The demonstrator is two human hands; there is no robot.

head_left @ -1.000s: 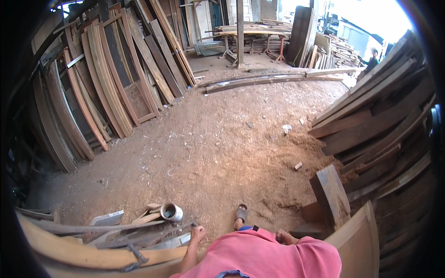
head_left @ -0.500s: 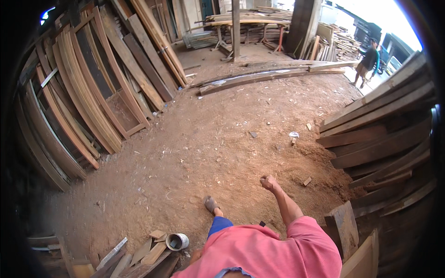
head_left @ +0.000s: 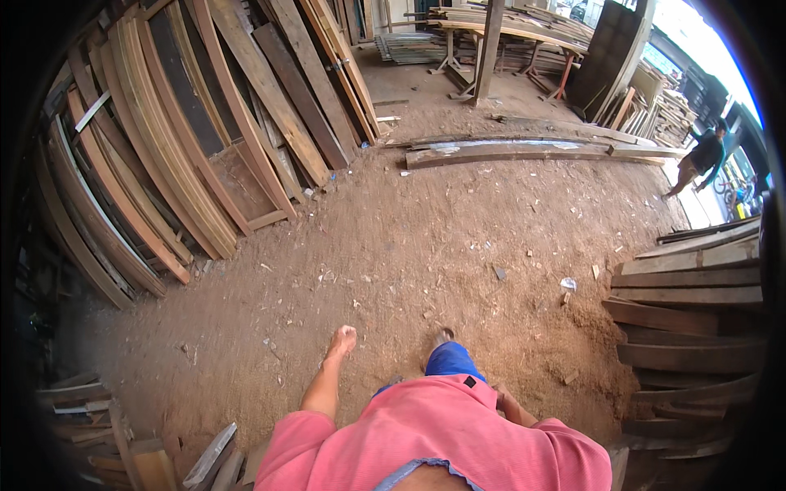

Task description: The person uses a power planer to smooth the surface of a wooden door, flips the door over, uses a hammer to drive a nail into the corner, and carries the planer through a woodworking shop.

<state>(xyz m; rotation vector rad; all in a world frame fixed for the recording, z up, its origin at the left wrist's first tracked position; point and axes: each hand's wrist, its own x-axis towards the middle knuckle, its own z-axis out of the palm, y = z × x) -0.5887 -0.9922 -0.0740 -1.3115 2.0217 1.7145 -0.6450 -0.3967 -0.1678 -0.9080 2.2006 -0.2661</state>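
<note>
My left hand [head_left: 345,337] swings out ahead of my body over the sawdust-covered floor [head_left: 393,262]. Its fingers are curled in, and nothing shows in them. Close beside my right hip hangs my right hand [head_left: 501,399], partly hidden by my pink shirt [head_left: 442,417], so its fingers cannot be made out. Neither hand touches any board. One foot [head_left: 444,335] is stepping forward below my blue shorts [head_left: 455,362].
Wooden frames and long boards [head_left: 237,176] lean along the left. Dark planks [head_left: 688,319] are stacked at right. A long beam [head_left: 508,153] lies across the floor ahead, near a post [head_left: 489,57]. Another person [head_left: 706,159] stands far right. Offcuts [head_left: 211,454] lie at lower left.
My right hand has swung back to my hip while my left hand has come forward into view. The view has turned left, and the bucket at lower left is out of sight.
</note>
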